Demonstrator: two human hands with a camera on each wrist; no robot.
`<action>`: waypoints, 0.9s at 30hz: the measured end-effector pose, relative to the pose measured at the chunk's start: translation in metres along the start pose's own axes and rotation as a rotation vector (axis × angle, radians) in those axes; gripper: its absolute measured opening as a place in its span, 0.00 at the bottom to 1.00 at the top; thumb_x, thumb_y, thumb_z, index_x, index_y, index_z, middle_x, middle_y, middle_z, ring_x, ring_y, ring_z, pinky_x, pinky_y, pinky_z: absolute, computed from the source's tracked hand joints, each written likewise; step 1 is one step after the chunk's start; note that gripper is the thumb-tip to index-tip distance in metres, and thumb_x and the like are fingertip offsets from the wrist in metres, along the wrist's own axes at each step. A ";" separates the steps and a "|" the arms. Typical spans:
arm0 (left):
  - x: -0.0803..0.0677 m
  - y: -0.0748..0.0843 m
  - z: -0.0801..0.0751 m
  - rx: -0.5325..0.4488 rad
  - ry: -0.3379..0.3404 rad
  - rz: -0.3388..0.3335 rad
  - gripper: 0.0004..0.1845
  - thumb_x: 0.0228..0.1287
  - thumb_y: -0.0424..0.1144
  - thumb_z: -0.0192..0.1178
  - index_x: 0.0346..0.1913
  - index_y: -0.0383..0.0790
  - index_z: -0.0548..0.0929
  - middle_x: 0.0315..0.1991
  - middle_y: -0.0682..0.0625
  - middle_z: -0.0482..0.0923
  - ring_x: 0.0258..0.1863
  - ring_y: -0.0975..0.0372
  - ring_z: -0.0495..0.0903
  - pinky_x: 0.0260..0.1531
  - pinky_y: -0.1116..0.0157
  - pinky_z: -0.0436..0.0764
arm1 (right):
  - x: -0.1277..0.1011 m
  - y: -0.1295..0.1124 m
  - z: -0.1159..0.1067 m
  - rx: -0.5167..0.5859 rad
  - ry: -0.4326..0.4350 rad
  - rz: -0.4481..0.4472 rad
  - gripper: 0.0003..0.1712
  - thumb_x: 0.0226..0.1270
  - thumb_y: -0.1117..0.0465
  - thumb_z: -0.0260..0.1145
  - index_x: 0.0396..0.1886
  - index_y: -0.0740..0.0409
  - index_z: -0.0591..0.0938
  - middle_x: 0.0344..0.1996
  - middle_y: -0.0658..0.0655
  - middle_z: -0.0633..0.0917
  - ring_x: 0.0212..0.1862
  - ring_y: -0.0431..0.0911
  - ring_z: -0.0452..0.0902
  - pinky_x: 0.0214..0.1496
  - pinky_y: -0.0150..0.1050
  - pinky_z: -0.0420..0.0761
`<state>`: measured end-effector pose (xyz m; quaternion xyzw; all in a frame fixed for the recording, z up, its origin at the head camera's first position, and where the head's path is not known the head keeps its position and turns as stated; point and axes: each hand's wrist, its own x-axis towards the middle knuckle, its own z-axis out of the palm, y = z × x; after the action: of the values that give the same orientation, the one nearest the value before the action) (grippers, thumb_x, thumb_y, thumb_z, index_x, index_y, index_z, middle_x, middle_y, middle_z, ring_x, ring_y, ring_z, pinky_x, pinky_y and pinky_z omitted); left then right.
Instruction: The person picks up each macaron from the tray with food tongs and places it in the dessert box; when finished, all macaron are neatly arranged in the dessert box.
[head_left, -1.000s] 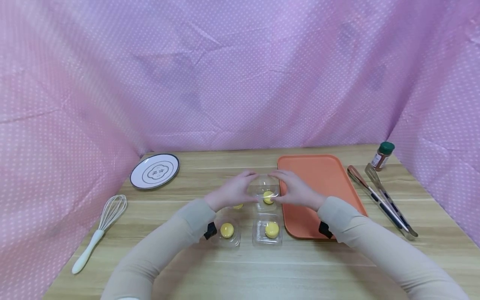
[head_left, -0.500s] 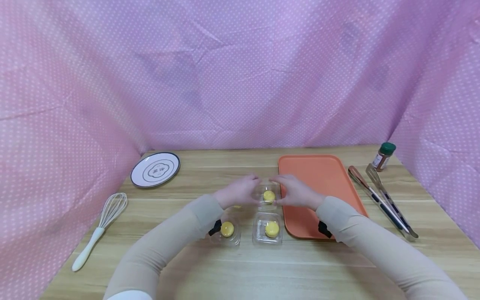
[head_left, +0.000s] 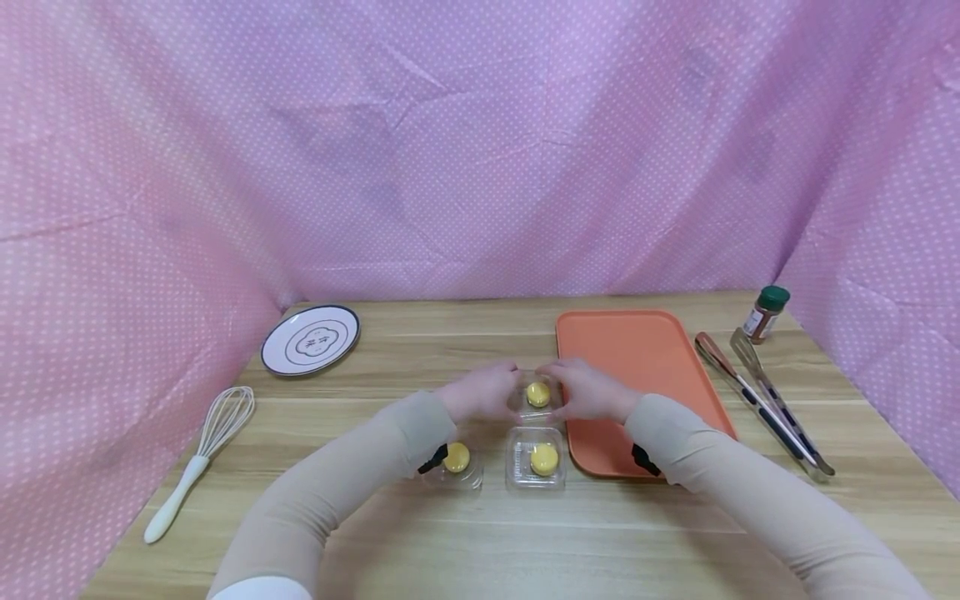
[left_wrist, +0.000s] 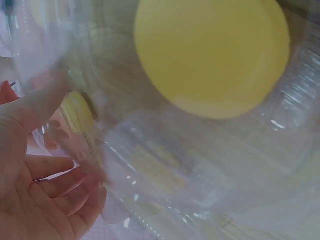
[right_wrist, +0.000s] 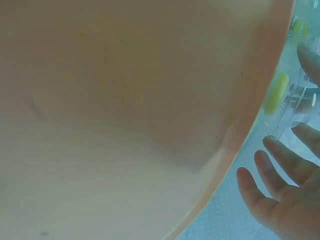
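We hold a clear box (head_left: 537,393) with a yellow cake (head_left: 537,393) between both hands, just left of the orange tray (head_left: 637,350). Left hand (head_left: 483,390) and right hand (head_left: 588,390) flank it equally, fingers curled against its sides.

Foreground: a clear plastic clamshell box (left_wrist: 165,165), very close to the lens and blurred, fills most of the view.
Inside it: a round yellow pastry (left_wrist: 212,52) sits at the upper right.
Left hand (left_wrist: 37,200): lower left corner, palm showing, fingers (left_wrist: 50,167) bent toward a second clear box.
Second pastry (left_wrist: 80,120): a pale yellow one seen edge-on, just beside the fingers, behind the plastic.
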<state>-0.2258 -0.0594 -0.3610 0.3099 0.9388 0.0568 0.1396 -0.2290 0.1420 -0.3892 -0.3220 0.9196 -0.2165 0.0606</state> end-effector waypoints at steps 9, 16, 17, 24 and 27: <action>-0.001 0.000 0.007 0.055 0.020 -0.008 0.34 0.55 0.47 0.68 0.62 0.36 0.71 0.55 0.47 0.73 0.50 0.58 0.76 0.55 0.62 0.78 | 0.002 -0.002 0.003 -0.012 -0.014 0.004 0.41 0.46 0.55 0.78 0.61 0.60 0.74 0.55 0.59 0.78 0.53 0.52 0.72 0.58 0.51 0.76; 0.000 -0.003 0.011 0.079 0.008 -0.017 0.38 0.58 0.50 0.66 0.67 0.35 0.65 0.66 0.43 0.68 0.65 0.53 0.67 0.67 0.58 0.67 | 0.005 0.001 0.005 0.002 -0.022 0.030 0.37 0.44 0.55 0.78 0.56 0.60 0.77 0.38 0.52 0.82 0.38 0.43 0.73 0.41 0.38 0.79; 0.000 -0.003 0.011 0.086 0.008 -0.013 0.38 0.58 0.50 0.65 0.67 0.35 0.66 0.65 0.44 0.69 0.65 0.53 0.68 0.67 0.58 0.67 | 0.006 0.001 0.006 0.006 -0.024 0.032 0.36 0.44 0.55 0.78 0.56 0.60 0.78 0.34 0.51 0.81 0.35 0.42 0.72 0.37 0.35 0.78; 0.000 -0.004 0.009 0.070 -0.001 -0.009 0.37 0.58 0.49 0.65 0.66 0.35 0.67 0.65 0.44 0.69 0.65 0.54 0.68 0.67 0.59 0.66 | 0.006 -0.002 0.005 0.013 -0.004 0.040 0.36 0.43 0.54 0.79 0.53 0.61 0.79 0.28 0.48 0.79 0.32 0.40 0.69 0.31 0.31 0.73; 0.001 -0.005 0.009 0.062 0.001 -0.008 0.37 0.58 0.48 0.66 0.67 0.36 0.66 0.65 0.44 0.69 0.65 0.54 0.68 0.67 0.60 0.67 | 0.006 -0.002 0.006 0.009 0.007 0.046 0.36 0.42 0.53 0.79 0.53 0.60 0.79 0.30 0.47 0.80 0.33 0.40 0.70 0.33 0.31 0.74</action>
<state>-0.2265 -0.0623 -0.3709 0.3102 0.9414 0.0273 0.1294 -0.2310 0.1352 -0.3939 -0.2997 0.9261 -0.2202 0.0635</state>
